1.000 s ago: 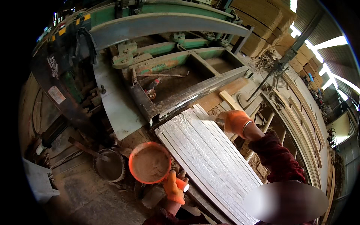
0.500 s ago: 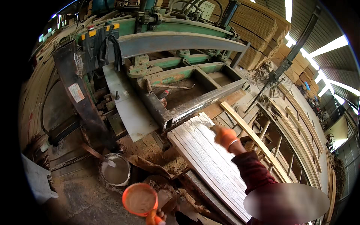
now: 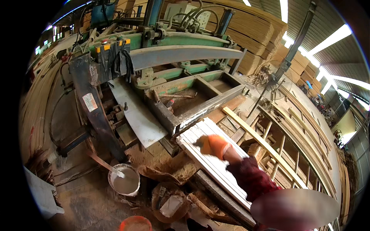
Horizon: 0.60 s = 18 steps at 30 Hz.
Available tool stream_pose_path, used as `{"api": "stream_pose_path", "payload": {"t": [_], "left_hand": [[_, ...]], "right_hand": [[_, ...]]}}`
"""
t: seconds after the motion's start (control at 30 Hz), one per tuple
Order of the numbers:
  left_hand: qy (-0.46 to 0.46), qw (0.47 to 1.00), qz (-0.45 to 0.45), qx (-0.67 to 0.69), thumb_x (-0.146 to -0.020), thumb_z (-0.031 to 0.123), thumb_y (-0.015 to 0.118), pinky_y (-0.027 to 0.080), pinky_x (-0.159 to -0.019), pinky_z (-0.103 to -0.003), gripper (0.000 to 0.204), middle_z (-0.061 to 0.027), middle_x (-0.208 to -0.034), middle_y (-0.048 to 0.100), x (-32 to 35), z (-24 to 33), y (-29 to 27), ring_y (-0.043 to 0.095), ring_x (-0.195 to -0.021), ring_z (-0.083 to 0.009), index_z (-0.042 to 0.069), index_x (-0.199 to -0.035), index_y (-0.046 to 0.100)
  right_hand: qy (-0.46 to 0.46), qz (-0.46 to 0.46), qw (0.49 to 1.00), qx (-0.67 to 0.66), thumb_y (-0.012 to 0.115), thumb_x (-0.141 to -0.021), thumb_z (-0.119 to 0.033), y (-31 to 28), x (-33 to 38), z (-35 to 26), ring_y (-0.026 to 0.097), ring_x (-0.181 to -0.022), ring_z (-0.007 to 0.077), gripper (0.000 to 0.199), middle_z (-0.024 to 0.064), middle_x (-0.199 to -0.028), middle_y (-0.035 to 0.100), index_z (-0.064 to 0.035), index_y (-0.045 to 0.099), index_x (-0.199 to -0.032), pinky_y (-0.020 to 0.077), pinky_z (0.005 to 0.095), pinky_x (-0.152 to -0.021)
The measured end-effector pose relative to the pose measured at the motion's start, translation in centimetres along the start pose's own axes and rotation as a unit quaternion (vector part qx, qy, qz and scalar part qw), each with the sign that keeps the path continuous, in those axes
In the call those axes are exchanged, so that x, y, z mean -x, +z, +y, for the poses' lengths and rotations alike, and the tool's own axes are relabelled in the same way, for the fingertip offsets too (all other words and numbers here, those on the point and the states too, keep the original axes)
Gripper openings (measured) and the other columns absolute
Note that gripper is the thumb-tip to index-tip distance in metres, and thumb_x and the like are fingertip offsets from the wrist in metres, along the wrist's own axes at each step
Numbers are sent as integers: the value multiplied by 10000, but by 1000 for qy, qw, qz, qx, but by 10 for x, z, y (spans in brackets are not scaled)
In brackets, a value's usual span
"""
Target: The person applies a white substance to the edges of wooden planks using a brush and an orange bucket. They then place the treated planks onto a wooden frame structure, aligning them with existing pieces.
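Note:
My right hand (image 3: 216, 146), in an orange glove, is closed over the upper part of a row of white-coated wooden strips (image 3: 221, 165). A dark tip sticks out ahead of its fingers; motion blur hides what it belongs to. The strips lie side by side, with thin dark lines between them. At the lower edge an orange bowl (image 3: 135, 223) is partly cut off by the picture. My left hand is out of view.
A bucket of greyish liquid (image 3: 125, 181) with a stick in it stands left of the strips, beside a dirty container (image 3: 169, 206). A green machine with a steel frame (image 3: 185, 121) borders their far end. Wooden slats (image 3: 266, 148) lie to the right.
My right hand has moved left and slightly nearer over the white strips. The orange bowl has dropped toward the lower edge, and my left hand, which held it, has left the view.

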<state>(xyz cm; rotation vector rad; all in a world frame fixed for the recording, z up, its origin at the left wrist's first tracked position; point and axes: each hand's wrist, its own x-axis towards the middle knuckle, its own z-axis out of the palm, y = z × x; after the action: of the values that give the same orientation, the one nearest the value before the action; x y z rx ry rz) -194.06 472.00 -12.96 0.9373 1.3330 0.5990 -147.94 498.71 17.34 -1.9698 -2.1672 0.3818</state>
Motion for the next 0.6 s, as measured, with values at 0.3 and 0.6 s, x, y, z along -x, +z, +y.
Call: {"api": "stream_pose_path", "payload": {"t": [0.3,0.6], "left_hand": [[-214,934,-223,180,-996,236,630,497,-556,-289,165,-26,-800,660,7,80,9,600,-614,-136,83,-1019,688],[-60,846,-510,-140,-966,265,713,491,-601,-312,245,1,-865,651,56,119,79,614,-715,-142,95,-1139,681]], "right_hand": [[184,-153,884,-401,733,-843,-117,55,253,-126,656,-1158,176,522,109,-1245,719,-56,668,-1357,523,329,-1012],[354,47,790,-498,766,-848,-71,67,440,-154,669,-1116,177,512,106,-1197,724,-26,665,-1348,531,327,-975]]}}
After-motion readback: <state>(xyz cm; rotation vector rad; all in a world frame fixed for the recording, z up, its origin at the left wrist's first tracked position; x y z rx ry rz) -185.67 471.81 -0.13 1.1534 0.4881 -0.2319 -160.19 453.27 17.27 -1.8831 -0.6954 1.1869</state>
